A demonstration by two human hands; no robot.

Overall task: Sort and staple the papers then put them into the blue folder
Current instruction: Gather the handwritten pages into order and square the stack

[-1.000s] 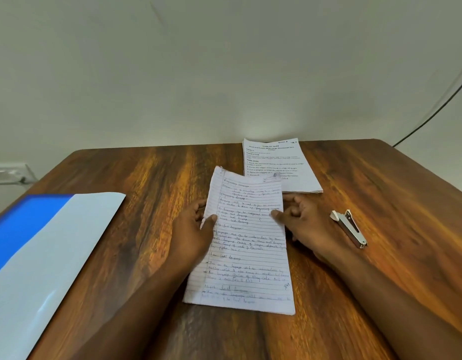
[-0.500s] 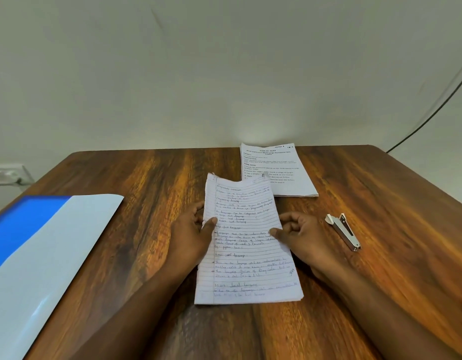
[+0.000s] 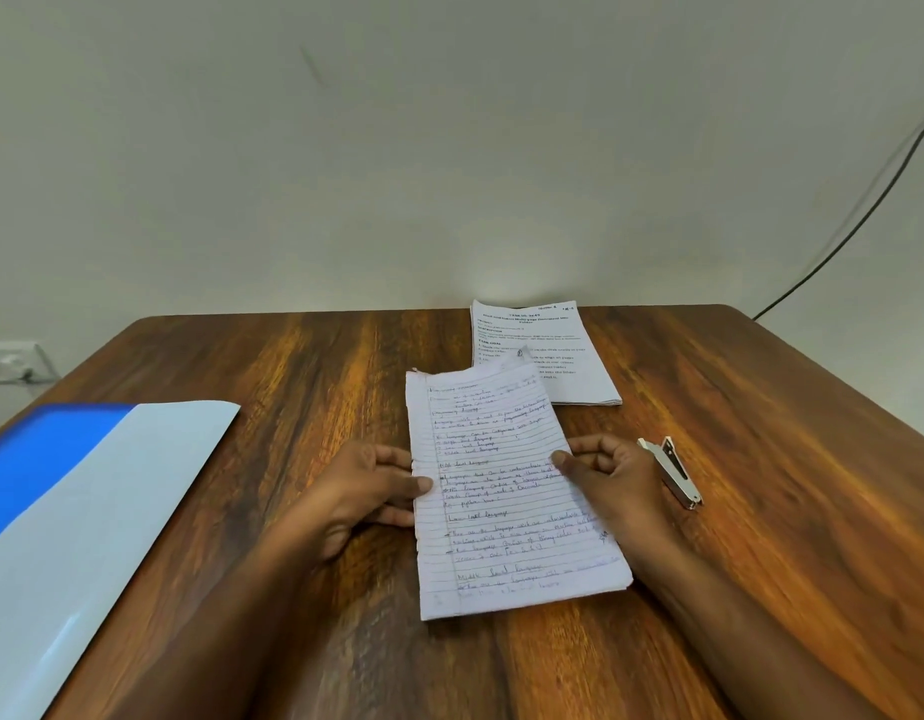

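Observation:
A stack of lined handwritten papers (image 3: 506, 491) lies at the middle of the wooden table (image 3: 761, 459). My left hand (image 3: 361, 491) pinches its left edge, thumb on top. My right hand (image 3: 610, 480) pinches its right edge the same way. Behind it, a stack of printed papers (image 3: 558, 350) lies near the table's far edge, its near corner under the handwritten stack. A small silver stapler (image 3: 673, 472) rests just right of my right hand. The blue folder (image 3: 59, 511) lies open at the left, its pale inner flap facing up.
A wall stands right behind the table's far edge. A wall socket (image 3: 7, 361) sits low at the far left. A dark cable (image 3: 865, 210) runs down the wall at the right.
The handwritten stack has turned clockwise and shifted slightly right and toward the printed papers. Both hands kept their hold on its edges.

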